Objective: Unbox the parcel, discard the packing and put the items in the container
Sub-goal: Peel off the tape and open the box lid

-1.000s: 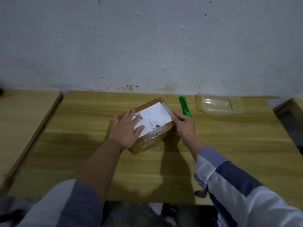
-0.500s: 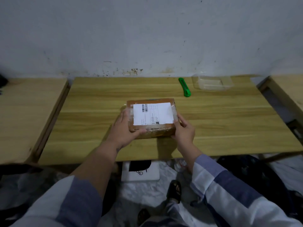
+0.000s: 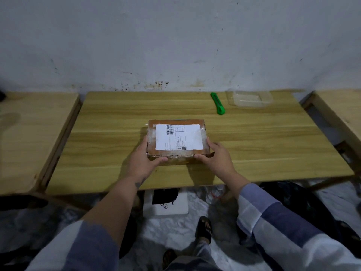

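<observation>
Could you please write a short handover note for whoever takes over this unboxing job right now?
Left hand and right hand: each clasps a near corner of the taped cardboard parcel, which lies flat on the wooden table, label up.
Green utility knife and clear plastic container lie untouched at the table's far right.
Done: parcel squared up in front of the person.
Left: cut the tape, open it, discard packing, put the items into the container.
</observation>
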A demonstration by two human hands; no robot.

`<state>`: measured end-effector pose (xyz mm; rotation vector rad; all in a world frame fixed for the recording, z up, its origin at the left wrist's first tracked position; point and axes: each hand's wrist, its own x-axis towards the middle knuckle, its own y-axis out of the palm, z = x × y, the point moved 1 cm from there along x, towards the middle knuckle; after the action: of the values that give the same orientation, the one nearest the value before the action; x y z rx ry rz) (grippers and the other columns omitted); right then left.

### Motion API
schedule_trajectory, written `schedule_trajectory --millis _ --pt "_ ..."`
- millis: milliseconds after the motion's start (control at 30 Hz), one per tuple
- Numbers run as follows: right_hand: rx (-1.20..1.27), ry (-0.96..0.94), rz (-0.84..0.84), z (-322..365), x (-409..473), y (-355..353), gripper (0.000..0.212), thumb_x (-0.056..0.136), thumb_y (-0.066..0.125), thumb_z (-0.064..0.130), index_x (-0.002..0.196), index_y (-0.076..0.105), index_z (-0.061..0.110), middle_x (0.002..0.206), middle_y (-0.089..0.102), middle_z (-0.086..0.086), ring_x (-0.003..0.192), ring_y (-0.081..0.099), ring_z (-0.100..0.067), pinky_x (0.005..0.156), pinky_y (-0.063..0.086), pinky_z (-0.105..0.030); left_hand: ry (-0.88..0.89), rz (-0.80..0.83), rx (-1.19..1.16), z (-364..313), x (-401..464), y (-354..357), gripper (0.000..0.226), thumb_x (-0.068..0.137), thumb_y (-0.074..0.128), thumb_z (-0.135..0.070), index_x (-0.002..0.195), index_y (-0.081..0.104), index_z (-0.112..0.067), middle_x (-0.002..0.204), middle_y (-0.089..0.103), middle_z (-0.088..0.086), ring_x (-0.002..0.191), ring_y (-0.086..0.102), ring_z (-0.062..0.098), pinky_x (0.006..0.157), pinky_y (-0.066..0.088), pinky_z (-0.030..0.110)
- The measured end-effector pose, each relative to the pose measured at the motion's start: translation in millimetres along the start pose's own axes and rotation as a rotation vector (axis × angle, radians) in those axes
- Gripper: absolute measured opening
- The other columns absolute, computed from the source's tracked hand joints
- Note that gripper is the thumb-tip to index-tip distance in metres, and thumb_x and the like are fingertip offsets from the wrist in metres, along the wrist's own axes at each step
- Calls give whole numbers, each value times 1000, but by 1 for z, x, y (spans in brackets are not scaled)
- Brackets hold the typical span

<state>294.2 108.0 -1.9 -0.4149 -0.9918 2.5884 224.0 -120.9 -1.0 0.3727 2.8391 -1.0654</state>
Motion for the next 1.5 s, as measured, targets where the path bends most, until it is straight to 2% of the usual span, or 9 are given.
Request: schedule_trajectory --millis 167,267,500,667,800,1033,1133,1333,1500 --pt "-127 -104 16 3 0 -3 44 80 70 39 122 63 28 135 47 -6 123 47 -23 100 39 -30 11 -3 -73 -11 -4 -2 102 69 83 -31 150 21 -25 147 43 -1 132 42 18 94 32 22" --pt "-200 -130 12 4 1 -2 39 83 64 43 118 65 27 133 49 -10 125 42 -26 102 37 -33 -9 10 -90 -13 -5 -4 103 69 83 -28 150 20 -24 149 40 -1 133 42 17 95 31 21" --pt "-303 -141 -98 14 -1 5 35 87 61 40 116 67 23 103 64 -12 103 56 -31 79 46 -34 -34 28 -120 -19 -7 -5 103 70 82 -32 151 19 -22 149 41 -1 132 42 16 94 31 20" --pt "-413 -201 -40 17 0 -3 32 87 59 43 115 67 30 139 48 -5 124 41 -30 98 39 -36 -38 32 -133 -21 -8 -5 101 72 80 -32 151 19 -19 148 41 0 133 41 15 93 29 17" --pt "-529 -317 88 21 16 -10 29 86 59 44 111 68 34 134 56 4 125 42 -24 99 40 -39 -45 41 -130 -20 -8 -5 102 73 80 -32 152 16 -20 149 40 1 135 39 17 101 31 23" --pt "-481 -475 75 19 22 -12 26 84 64 38 102 74 22 107 72 3 106 53 -23 86 48 -38 -45 45 -92 -20 -8 -4 100 75 78 -35 152 14 -23 151 38 1 136 38 19 103 34 29" --pt "-519 -567 57 14 18 -7 22 90 58 32 95 74 17 92 74 -1 95 57 -26 71 52 -42 -42 47 -91 -21 -8 -4 99 76 77 -34 152 15 -24 150 39 1 136 39 20 104 35 32" --pt "-607 -719 -165 11 18 -3 23 88 53 29 76 68 17 68 70 1 70 62 -25 41 48 -34 -48 44 -79 -18 -5 -3 100 74 78 -36 151 16 -24 150 38 2 136 39 21 106 37 37" --pt "-544 -711 -267 16 14 -8 19 89 54 28 77 67 21 68 69 5 72 61 -20 39 46 -31 -32 25 -70 -15 -4 -1 100 74 77 -39 151 15 -23 149 40 0 135 40 20 104 36 34"
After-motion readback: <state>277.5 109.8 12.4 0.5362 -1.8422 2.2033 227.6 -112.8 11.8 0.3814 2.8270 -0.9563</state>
